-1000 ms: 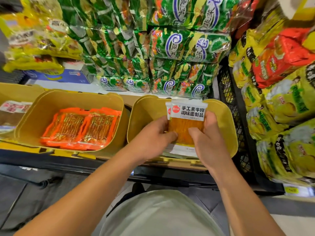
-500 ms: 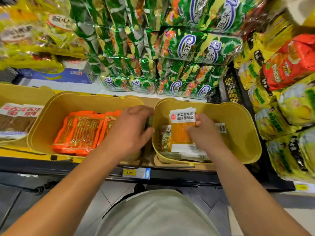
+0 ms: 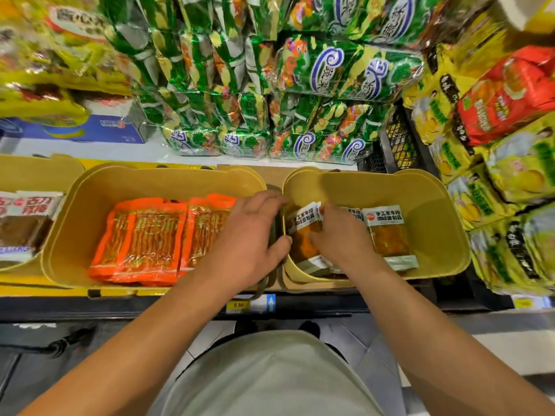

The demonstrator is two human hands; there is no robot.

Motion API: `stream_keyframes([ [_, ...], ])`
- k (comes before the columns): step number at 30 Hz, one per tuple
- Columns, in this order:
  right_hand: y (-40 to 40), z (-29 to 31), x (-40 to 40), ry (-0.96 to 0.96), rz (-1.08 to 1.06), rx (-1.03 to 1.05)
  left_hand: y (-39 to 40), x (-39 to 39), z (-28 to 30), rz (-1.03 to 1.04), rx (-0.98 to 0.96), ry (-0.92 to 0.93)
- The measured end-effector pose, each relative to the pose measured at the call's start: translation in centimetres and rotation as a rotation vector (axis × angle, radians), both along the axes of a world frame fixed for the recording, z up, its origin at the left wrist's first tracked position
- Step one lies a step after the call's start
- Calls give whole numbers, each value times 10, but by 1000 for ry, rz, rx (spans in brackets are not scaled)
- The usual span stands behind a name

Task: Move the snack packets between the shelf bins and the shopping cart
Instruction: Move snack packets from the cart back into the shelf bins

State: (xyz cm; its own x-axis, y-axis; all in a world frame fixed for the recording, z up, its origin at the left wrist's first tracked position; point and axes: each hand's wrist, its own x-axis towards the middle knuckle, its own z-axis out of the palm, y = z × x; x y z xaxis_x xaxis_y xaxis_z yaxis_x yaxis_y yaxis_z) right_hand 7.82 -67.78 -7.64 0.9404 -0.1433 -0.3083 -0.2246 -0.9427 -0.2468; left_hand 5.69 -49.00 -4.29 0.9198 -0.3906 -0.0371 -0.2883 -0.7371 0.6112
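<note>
Two yellow shelf bins stand side by side. The middle bin holds orange snack packets. In the right bin lie yellow-orange packets with white labels. My right hand is down inside this bin, with finger and thumb pinching the leftmost labelled packet, which leans against the bin's left wall. Another labelled packet lies flat to the right of that hand. My left hand curls over the right bin's left rim, thumb on the near side. No shopping cart is in view.
A third yellow bin at far left holds brown packets with white labels. Stacks of green snack bags fill the shelf behind, with yellow and red bags in a black crate on the right. A price tag sits on the shelf edge.
My right hand has lowered the labelled packet from above the right bin down into it. My left hand let go of the packet and moved to the bin's left rim.
</note>
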Motion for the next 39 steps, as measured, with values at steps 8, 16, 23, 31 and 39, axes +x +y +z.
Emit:
stream_keyframes([
  [8, -21, 9, -11, 144, 244, -100, 2, -1, -2, -9, -22, -12],
  [16, -21, 11, -10, 156, 368, -257, 0, -2, -2, 8, -15, -16],
  [23, -44, 7, -12, 254, 276, -281, -8, -4, 3, 49, 49, -23],
  [31, -53, -1, -4, 194, 502, -279, -22, -8, 6, 119, 126, -4],
  [39, -56, -3, 0, 125, 580, -171, -31, -9, 5, 174, 148, -19],
])
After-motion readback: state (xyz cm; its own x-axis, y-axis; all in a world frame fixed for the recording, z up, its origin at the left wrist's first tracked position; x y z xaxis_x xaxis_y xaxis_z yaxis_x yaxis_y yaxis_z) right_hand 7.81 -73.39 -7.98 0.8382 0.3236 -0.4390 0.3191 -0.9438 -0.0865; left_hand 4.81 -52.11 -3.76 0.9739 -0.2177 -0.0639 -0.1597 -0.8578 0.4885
